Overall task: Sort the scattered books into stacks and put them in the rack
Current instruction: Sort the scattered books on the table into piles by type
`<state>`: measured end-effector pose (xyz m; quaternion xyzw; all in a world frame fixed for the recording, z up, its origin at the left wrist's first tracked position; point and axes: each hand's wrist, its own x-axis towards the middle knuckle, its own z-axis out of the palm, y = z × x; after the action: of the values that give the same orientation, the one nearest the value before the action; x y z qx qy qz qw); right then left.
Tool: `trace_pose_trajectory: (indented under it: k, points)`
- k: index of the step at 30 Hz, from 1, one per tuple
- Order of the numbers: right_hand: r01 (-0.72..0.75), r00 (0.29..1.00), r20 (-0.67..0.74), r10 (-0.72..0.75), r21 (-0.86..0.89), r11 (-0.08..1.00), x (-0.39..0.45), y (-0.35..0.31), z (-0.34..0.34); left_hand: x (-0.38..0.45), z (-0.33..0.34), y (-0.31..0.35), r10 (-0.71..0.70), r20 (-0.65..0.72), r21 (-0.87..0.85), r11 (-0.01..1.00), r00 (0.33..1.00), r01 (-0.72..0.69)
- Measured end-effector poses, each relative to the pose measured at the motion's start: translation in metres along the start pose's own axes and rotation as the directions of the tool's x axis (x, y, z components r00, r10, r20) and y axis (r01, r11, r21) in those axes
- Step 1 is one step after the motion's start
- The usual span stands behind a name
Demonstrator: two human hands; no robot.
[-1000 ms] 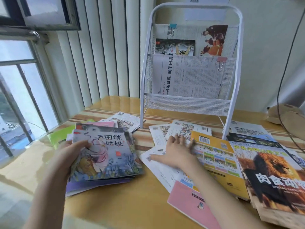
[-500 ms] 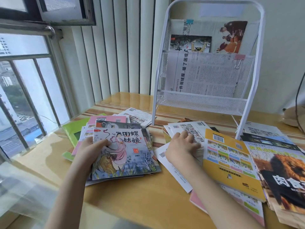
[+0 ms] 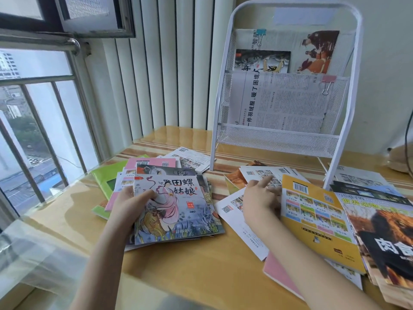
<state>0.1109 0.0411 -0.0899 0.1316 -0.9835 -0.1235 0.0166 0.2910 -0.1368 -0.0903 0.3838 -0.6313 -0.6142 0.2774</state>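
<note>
My left hand (image 3: 131, 203) grips the left edge of a stack of thin picture books (image 3: 178, 211), thumb on the top cover with a woman in pink. My right hand (image 3: 260, 201) rests on scattered white booklets (image 3: 239, 211) at mid-table, its fingers against the left edge of a yellow book (image 3: 317, 220). A lion-cover book (image 3: 384, 238) lies at the far right. The white wire rack (image 3: 288, 142) stands behind, holding newspapers and a picture book.
Green and pink books (image 3: 107, 175) lie behind the stack near the window. A pink booklet (image 3: 281, 276) sits under the white ones. More booklets (image 3: 192, 157) lie by the rack's left foot. The wooden table (image 3: 190, 271) ends at the window on the left.
The view has swung left and closer. My right hand slid right over the white booklets to the yellow book's edge. My left hand keeps its hold on the stack.
</note>
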Motion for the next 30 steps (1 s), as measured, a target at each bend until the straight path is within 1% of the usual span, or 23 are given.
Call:
trace_pose_trajectory:
  k: [3, 7, 9, 12, 14, 16, 19, 21, 24, 25, 26, 27, 28, 29, 30]
  points:
    - [0.066, 0.992, -0.108, -0.070, -0.045, 0.997, 0.002, 0.010, 0.009, -0.002, 0.000, 0.001, 0.005, 0.001, -0.012, 1.000, 1.000, -0.005]
    - [0.212, 0.940, -0.276, -0.200, 0.015, 0.977, -0.005, 0.027, -0.004, -0.005, 0.001, 0.005, 0.014, -0.021, -0.084, 0.996, 1.000, -0.016]
    - [0.257, 0.908, -0.352, -0.225, 0.046, 0.965, -0.014, 0.036, -0.015, -0.007, 0.003, 0.006, 0.014, -0.017, -0.125, 0.992, 1.000, -0.016]
    - [0.302, 0.873, -0.440, -0.212, 0.146, 0.942, -0.028, 0.045, -0.030, -0.009, 0.008, 0.012, 0.017, 0.041, -0.173, 0.985, 0.999, -0.010]
    - [0.335, 0.849, -0.498, -0.174, 0.253, 0.908, -0.032, 0.047, -0.038, -0.009, 0.013, 0.017, 0.016, 0.084, -0.140, 0.990, 0.996, -0.004]
    - [0.377, 0.815, -0.568, -0.111, 0.376, 0.847, -0.033, 0.048, -0.040, -0.005, 0.020, 0.015, 0.012, 0.127, -0.092, 0.996, 0.992, 0.000]
    - [0.474, 0.747, -0.663, -0.035, 0.495, 0.729, -0.036, 0.045, -0.036, -0.004, 0.034, 0.009, -0.003, 0.172, 0.024, 1.000, 0.985, -0.001]
    - [0.544, 0.685, -0.728, -0.003, 0.509, 0.667, -0.040, 0.043, -0.032, -0.008, 0.041, 0.006, -0.013, 0.180, 0.044, 0.999, 0.984, 0.005]
    - [0.650, 0.516, -0.857, 0.015, 0.403, 0.644, -0.046, 0.041, -0.033, -0.009, 0.042, 0.005, -0.019, 0.187, 0.068, 0.998, 0.982, 0.006]
    - [0.674, 0.476, -0.879, -0.009, 0.358, 0.646, -0.049, 0.040, -0.035, -0.009, 0.041, 0.004, -0.014, 0.189, 0.079, 0.997, 0.982, -0.001]
    - [0.694, 0.463, -0.884, -0.065, 0.316, 0.647, -0.053, 0.037, -0.036, -0.010, 0.041, 0.003, -0.008, 0.187, 0.084, 0.996, 0.982, -0.008]
    - [0.716, 0.465, -0.874, -0.141, 0.278, 0.641, -0.057, 0.033, -0.034, -0.009, 0.041, 0.002, -0.001, 0.182, 0.083, 0.996, 0.983, -0.014]
    - [0.740, 0.488, -0.840, -0.237, 0.254, 0.623, -0.063, 0.026, -0.031, -0.011, 0.041, 0.001, 0.004, 0.177, 0.085, 0.996, 0.984, -0.019]
    - [0.751, 0.528, -0.777, -0.341, 0.241, 0.615, -0.069, 0.018, -0.025, -0.012, 0.042, 0.000, 0.019, 0.175, 0.084, 0.996, 0.984, -0.034]
    - [0.759, 0.553, -0.712, -0.433, 0.217, 0.613, -0.075, 0.009, -0.017, -0.014, 0.042, 0.000, 0.037, 0.178, 0.088, 0.995, 0.983, -0.053]
